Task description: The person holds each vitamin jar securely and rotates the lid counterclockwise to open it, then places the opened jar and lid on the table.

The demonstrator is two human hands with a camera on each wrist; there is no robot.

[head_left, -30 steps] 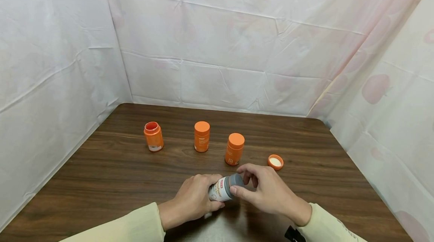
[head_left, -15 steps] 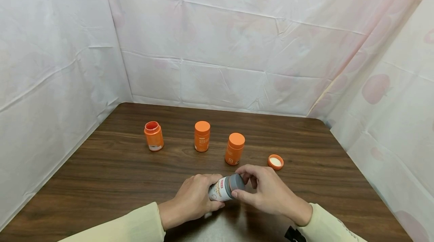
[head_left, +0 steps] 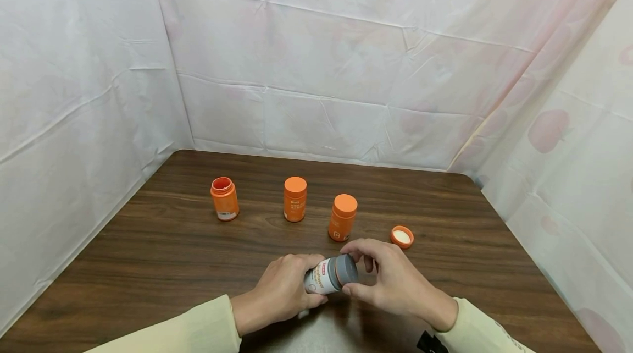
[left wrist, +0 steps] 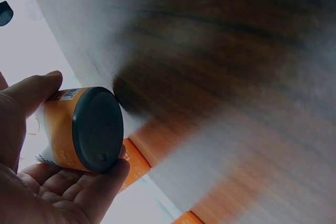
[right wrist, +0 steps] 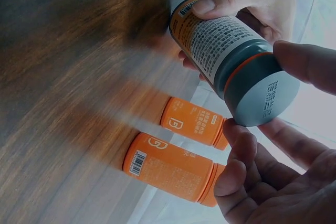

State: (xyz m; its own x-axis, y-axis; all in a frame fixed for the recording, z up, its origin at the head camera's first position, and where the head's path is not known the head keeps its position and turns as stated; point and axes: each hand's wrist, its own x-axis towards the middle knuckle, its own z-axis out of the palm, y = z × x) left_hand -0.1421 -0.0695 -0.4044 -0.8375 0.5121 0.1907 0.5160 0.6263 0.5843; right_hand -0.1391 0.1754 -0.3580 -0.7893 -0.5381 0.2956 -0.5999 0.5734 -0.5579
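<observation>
My left hand [head_left: 282, 288] grips a supplement bottle [head_left: 320, 277], tilted over the near part of the table with its cap end toward the right. It has a white label, and its dark base faces the camera in the left wrist view. On its mouth sits a dark grey cap [right wrist: 262, 93], with a thin orange band showing between cap and body. My right hand [head_left: 395, 279] pinches this cap at the rim between thumb and fingers. Behind the right fingertips stands a capped orange bottle [head_left: 342, 218].
Another capped orange bottle [head_left: 294, 199] stands farther back. To its left is an uncapped orange bottle [head_left: 225, 202], its mouth open upward. An orange lid [head_left: 401, 236] lies inside-up on the brown wooden table [head_left: 163, 254]. Pale curtains [head_left: 316, 67] enclose the table's back and sides.
My right thumb and fingers have shifted slightly round the cap, and more of the orange band shows beneath it. The left hand keeps its hold on the bottle; the other bottles have not moved.
</observation>
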